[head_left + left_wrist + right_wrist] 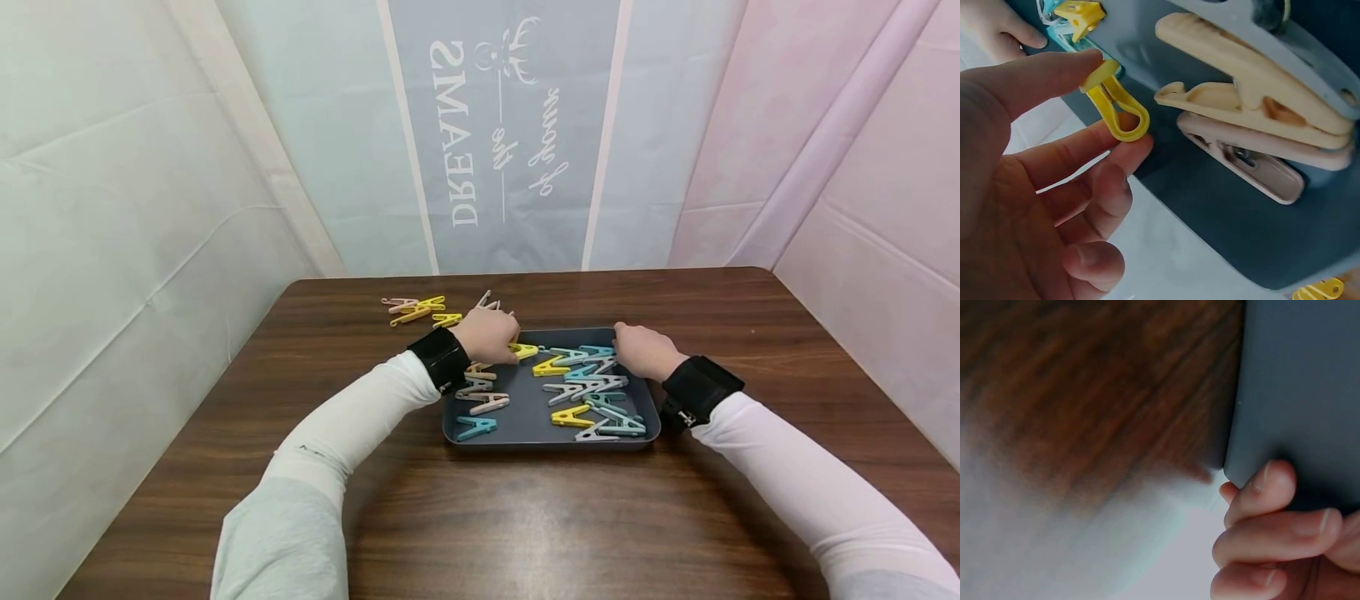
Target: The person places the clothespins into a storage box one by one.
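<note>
My left hand (486, 335) is over the far left part of a dark grey tray (517, 423). Between thumb and fingertips it pinches a yellow clothespin (1121, 115), clearest in the left wrist view. At the tray's far right corner, my right hand (647, 352) grips the wall, its fingers (1275, 534) bent against the outside. Along the tray's left side lie beige, grey and pinkish clothespins (487, 403) and a blue clothespin (476, 427). Its right half holds a loose heap of grey, teal, blue and yellow clothespins (587, 387). The left forearm hides some pins.
Behind the left hand, on the brown wooden table (480, 517), lie several yellow and pink clothespins (414, 309). A pale clothespin (486, 300) shows just beyond that hand. White and patterned cloth (517, 242) hangs behind the table and along both sides.
</note>
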Available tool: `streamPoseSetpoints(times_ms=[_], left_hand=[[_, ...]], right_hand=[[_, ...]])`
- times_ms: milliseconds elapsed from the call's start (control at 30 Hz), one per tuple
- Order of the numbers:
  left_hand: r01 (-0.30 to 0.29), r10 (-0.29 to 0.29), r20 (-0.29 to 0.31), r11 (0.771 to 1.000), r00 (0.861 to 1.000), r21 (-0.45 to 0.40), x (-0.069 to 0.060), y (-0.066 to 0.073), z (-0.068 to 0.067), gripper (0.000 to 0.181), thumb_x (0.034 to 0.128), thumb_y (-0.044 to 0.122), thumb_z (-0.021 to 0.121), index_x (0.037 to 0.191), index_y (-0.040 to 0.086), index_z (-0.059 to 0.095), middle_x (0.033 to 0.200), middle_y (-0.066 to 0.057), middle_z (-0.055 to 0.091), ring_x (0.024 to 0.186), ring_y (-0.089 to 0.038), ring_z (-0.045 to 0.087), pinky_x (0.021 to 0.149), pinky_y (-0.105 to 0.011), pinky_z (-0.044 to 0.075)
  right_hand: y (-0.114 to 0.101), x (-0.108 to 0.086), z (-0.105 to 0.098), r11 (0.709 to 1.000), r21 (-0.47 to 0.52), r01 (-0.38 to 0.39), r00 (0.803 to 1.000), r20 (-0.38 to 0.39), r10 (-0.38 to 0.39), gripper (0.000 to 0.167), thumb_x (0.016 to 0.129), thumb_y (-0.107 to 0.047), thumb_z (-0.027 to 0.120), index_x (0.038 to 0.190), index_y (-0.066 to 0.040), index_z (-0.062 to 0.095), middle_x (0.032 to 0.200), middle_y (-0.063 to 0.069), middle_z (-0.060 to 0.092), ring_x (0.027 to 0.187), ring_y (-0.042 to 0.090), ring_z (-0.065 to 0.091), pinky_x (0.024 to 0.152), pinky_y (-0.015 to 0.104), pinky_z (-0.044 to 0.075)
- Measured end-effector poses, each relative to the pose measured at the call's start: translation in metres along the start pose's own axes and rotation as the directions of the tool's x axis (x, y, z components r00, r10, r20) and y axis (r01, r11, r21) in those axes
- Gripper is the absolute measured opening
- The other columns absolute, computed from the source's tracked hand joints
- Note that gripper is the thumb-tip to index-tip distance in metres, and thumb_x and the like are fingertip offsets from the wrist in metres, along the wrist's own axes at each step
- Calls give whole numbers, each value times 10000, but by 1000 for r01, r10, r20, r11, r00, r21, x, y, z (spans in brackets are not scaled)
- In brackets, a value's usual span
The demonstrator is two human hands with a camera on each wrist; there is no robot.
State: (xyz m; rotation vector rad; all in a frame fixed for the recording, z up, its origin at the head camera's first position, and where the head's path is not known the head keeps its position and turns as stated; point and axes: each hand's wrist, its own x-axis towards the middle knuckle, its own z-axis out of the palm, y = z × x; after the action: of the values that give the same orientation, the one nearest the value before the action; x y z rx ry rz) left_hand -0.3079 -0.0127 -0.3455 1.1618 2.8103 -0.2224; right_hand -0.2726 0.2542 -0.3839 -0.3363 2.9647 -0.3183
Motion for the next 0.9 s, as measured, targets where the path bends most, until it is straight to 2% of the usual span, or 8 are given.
streamPoseSetpoints(times_ms=[100, 267, 400, 500, 700, 900], left_hand=[[-14, 14, -5, 999, 1000, 32, 2, 2, 1, 240, 905, 386, 686, 903, 147, 660, 803, 18, 605, 736, -142, 566, 700, -300, 422], [-37, 37, -5, 996, 999, 77, 4, 8, 0, 215, 922, 338, 660, 836, 146, 618, 672, 33, 506, 633, -129, 513, 578, -265, 343], [-34, 36, -13, 993, 999, 114, 4, 13, 0, 196, 932, 312, 640, 844, 137, 630, 620, 32, 446, 579, -124, 470, 525, -250, 303], [-35, 39, -25, 989, 999, 143, 5, 16, 1, 184, 934, 307, 636, 836, 152, 622, 610, 39, 422, 568, -115, 440, 519, -244, 286], [-57, 67, -53, 985, 996, 164, 6, 19, 7, 260, 929, 248, 630, 706, 182, 516, 582, 39, 347, 551, -107, 364, 518, -259, 233], [-66, 78, -58, 980, 995, 186, 11, 22, 12, 213, 945, 253, 612, 753, 190, 541, 607, 42, 394, 581, -107, 396, 547, -261, 269]], right_hand=[[0, 1, 0, 1000, 0, 0, 1000, -3, 0, 337, 1001, -63, 476, 1232, 182, 459, 864, 189, 626, 679, 242, 594, 596, 380, 476], [1, 1, 1, 1000, 10, 2, 1000, 2, -2, 340, 1002, -63, 476, 1240, 179, 457, 876, 192, 627, 676, 239, 587, 594, 374, 466], [0, 0, 1, 1000, 11, 2, 1000, -1, -2, 333, 1003, -68, 477, 1231, 174, 464, 873, 186, 626, 675, 238, 585, 597, 375, 467], [1, 0, 1, 1000, 4, 4, 1000, -3, -4, 319, 1005, -68, 470, 1213, 173, 470, 853, 179, 620, 673, 240, 584, 600, 381, 474], [1, -1, 0, 1000, 0, 17, 1000, -10, -17, 301, 1007, -62, 455, 1192, 175, 477, 838, 182, 614, 670, 243, 578, 590, 382, 472], [1, 0, 0, 1000, -12, 18, 1000, -13, -18, 299, 1004, -64, 464, 1184, 175, 481, 851, 189, 621, 687, 252, 594, 607, 400, 491]])
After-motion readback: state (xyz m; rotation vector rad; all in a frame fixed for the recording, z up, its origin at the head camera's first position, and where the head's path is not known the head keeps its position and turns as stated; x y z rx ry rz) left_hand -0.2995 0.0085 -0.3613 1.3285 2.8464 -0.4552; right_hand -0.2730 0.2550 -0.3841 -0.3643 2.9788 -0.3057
